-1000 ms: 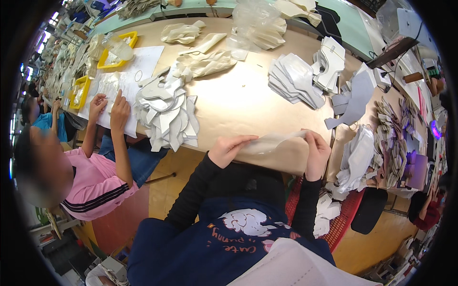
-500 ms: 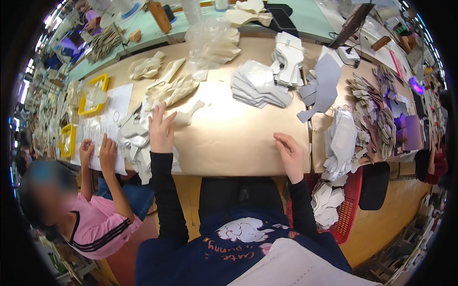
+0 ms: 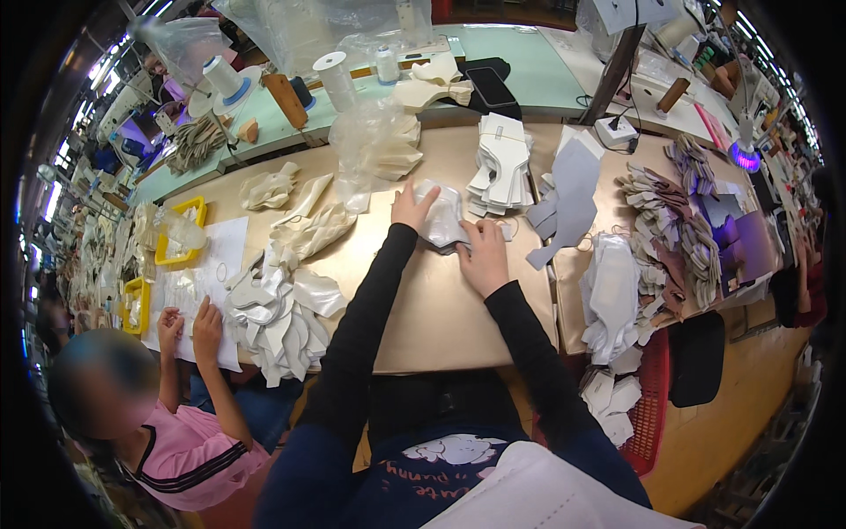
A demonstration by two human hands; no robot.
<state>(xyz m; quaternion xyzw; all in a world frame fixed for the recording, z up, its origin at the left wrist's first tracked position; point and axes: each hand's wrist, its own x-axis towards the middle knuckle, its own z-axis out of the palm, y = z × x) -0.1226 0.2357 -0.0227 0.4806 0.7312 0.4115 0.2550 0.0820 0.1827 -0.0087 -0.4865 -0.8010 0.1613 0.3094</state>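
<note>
At the middle of the table, a small stack of white-grey cut pieces [image 3: 442, 217] is gripped between my two hands. My left hand [image 3: 412, 208] holds the stack's left side, thumb toward its top. Around the lower right edge close the fingers of my right hand [image 3: 485, 256]. Just beyond my right hand stands a taller pile of white cut pieces [image 3: 500, 159]. Larger grey pieces [image 3: 568, 198] lie to its right. Left of my left forearm are cream cut pieces [image 3: 319, 231] and a loose heap of white pieces [image 3: 278, 322].
A co-worker in a pink shirt [image 3: 189, 454] sits at the left, hands over a paper sheet [image 3: 231, 251]. Yellow trays [image 3: 201, 216] stand behind it. Thread spools [image 3: 333, 75] and a phone [image 3: 491, 86] are at the back. Bundled pieces [image 3: 652, 212] and a red basket [image 3: 654, 397] are at the right.
Both hands have come inward to the middle and closed on the spread grey-white pieces, now a compact stack shifted left. My left hand has left the cream pieces. The view has tilted toward the back.
</note>
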